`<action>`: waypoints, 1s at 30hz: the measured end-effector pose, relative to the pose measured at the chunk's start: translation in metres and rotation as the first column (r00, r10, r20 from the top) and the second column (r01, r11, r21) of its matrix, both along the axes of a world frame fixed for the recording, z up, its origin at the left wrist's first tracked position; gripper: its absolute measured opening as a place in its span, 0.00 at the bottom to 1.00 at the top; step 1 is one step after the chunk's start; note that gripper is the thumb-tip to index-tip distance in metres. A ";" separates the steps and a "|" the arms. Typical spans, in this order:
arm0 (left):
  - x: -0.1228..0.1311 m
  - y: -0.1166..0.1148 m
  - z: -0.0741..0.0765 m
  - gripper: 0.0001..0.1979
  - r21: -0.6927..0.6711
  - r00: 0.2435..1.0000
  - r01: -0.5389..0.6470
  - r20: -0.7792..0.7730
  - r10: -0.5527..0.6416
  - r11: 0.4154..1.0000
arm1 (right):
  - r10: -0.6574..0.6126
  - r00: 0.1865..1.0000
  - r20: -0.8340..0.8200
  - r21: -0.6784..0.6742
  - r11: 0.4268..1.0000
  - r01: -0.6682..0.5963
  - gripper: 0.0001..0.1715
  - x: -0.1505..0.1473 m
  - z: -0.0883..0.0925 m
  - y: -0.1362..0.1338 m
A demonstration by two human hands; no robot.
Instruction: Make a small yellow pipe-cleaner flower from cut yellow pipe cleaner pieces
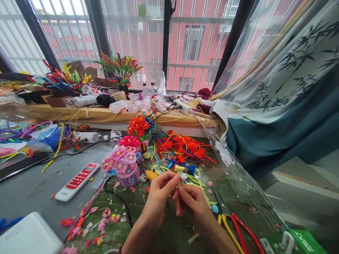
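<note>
A pale yellow pipe-cleaner flower (179, 169) stands upright above my fingertips, its thin stem running down between them. My left hand (161, 190) pinches that stem with thumb and index finger. From the other side, my right hand (195, 201) closes its thumb and fingers on the lower stem, close to the left fingers. Loose pale yellow pipe cleaners (198, 183) lie just behind and right of the hands. A dark blue pipe-cleaner flower (192, 169) rests beyond them. At the left, a finished pot of pink pipe-cleaner flowers (128, 169) sits on the table.
Scissors (221, 200) and red and yellow handles lie at right, above a green box (304, 241). Red pipe-cleaner flowers (185, 146) are heaped behind. A red-and-white remote (78, 181) and a white case (29, 234) lie left. Plastic sheeting (238, 176) hangs along the right edge.
</note>
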State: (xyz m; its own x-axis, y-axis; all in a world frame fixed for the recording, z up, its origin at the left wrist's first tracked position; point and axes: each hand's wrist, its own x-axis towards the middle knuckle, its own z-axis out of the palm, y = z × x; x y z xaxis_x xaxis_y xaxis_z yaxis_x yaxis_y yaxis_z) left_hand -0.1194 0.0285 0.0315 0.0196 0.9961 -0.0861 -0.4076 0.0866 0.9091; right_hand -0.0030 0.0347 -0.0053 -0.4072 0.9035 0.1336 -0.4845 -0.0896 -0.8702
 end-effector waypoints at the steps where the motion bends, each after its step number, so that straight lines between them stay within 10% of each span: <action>1: 0.000 0.000 0.000 0.17 -0.006 1.000 -0.011 0.001 0.011 1.000 | 0.009 1.000 0.015 0.016 1.000 -0.009 0.22 0.001 0.000 0.000; 19: 0.000 0.001 -0.002 0.16 0.064 0.998 -0.066 -0.012 0.067 0.996 | -0.098 0.986 0.133 -0.014 0.995 0.101 0.21 0.007 0.014 0.004; 30: -0.001 0.001 -0.003 0.15 0.177 0.956 -0.159 -0.218 0.196 0.971 | -0.376 0.822 0.427 0.314 0.914 0.256 0.13 0.003 0.014 -0.004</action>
